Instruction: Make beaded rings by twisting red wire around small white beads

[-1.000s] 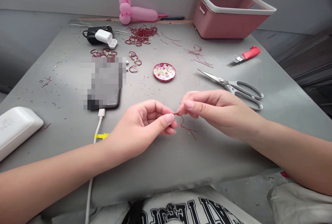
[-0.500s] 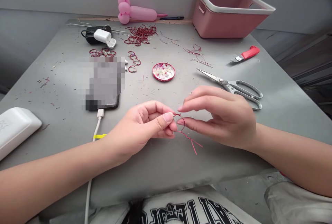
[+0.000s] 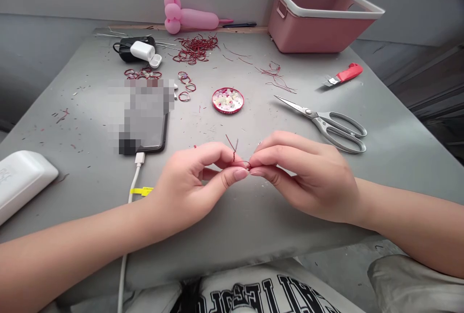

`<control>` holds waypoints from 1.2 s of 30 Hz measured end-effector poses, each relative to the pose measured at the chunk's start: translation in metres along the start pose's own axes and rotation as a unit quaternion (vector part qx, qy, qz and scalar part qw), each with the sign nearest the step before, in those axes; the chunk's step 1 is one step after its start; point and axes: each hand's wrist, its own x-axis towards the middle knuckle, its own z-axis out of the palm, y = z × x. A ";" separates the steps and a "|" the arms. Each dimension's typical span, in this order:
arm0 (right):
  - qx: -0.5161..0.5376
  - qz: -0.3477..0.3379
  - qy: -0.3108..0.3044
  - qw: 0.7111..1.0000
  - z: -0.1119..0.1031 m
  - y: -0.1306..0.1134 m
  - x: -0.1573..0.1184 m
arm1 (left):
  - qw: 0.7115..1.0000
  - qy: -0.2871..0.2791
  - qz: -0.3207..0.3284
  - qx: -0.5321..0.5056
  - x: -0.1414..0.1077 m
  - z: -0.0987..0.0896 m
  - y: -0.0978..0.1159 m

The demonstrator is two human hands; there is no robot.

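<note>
Low over the near part of the table, my left hand [image 3: 203,177] pinches a thin dark red cord [image 3: 234,155] between thumb and index finger. Its two loose ends point up and away from me. My right hand [image 3: 308,175] meets the left at the fingertips and pinches the same cord, where a small loop shows between the hands. Beyond the hands lies a round red-rimmed lid [image 3: 228,100] with pale and pink beads. Silver scissors [image 3: 321,122] rest behind my right hand. Several finished-looking red cord rings [image 3: 184,96] lie left of the lid.
A phone [image 3: 148,119], partly blurred, has a white cable [image 3: 135,182] running to the near edge. A white device [image 3: 23,180] is at the left. Further back are a red cord pile [image 3: 197,49], black case, white earbud case, pink balloon [image 3: 199,19], pink bin [image 3: 315,30] and red cutter [image 3: 348,75].
My right hand has closed in from an open pose and now pinches the cord beside my left fingertips. The cord's loose ends have swung from pointing towards me at right to pointing away.
</note>
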 end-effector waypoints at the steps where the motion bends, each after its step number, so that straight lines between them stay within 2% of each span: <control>1: 0.022 0.011 -0.005 1.000 -0.001 0.000 0.001 | 0.999 -0.007 -0.023 -0.038 0.001 0.000 0.000; 5: 0.103 0.052 -0.031 0.993 -0.003 0.000 0.004 | 0.976 -0.050 -0.103 -0.187 0.002 -0.001 0.001; 9: 0.175 0.112 -0.049 0.977 -0.003 0.000 0.004 | 0.955 -0.063 -0.147 -0.250 0.001 -0.001 0.001; 11: 0.236 0.157 -0.059 0.957 -0.003 -0.002 0.004 | 0.949 -0.062 -0.156 -0.265 0.001 -0.001 0.002; 16: 0.412 0.235 -0.080 0.877 -0.003 -0.004 0.004 | 0.936 -0.057 -0.172 -0.302 0.003 0.000 0.004; 20: 0.442 0.236 -0.086 0.861 -0.002 -0.003 0.005 | 0.916 -0.062 -0.196 -0.345 0.003 0.002 0.003; 22: 0.438 0.233 -0.092 0.863 -0.002 -0.002 0.005 | 0.908 -0.070 -0.207 -0.358 0.003 0.003 0.002; 24: 0.409 0.222 -0.093 0.880 -0.002 -0.002 0.005 | 0.904 -0.071 -0.213 -0.363 0.002 0.003 0.002; 26: 0.325 0.179 -0.069 0.926 -0.001 -0.001 0.005 | 0.908 -0.066 -0.214 -0.354 0.002 0.002 0.001; 28: 0.183 0.096 -0.014 0.978 0.001 0.000 0.004 | 0.913 -0.054 -0.214 -0.342 0.003 0.000 0.002; 29: 0.107 0.047 0.018 0.993 0.001 0.001 0.003 | 0.915 -0.049 -0.216 -0.339 0.004 0.000 0.002; 32: -0.040 -0.078 0.070 0.994 0.001 0.005 0.002 | 0.911 -0.060 -0.231 -0.338 0.006 -0.002 0.003; 34: -0.064 -0.124 0.058 0.989 -0.001 0.008 0.002 | 0.904 -0.093 -0.245 -0.337 0.006 -0.002 0.003; 36: -0.063 -0.139 0.037 0.988 -0.002 0.010 0.003 | 0.899 -0.121 -0.258 -0.332 0.005 -0.001 0.003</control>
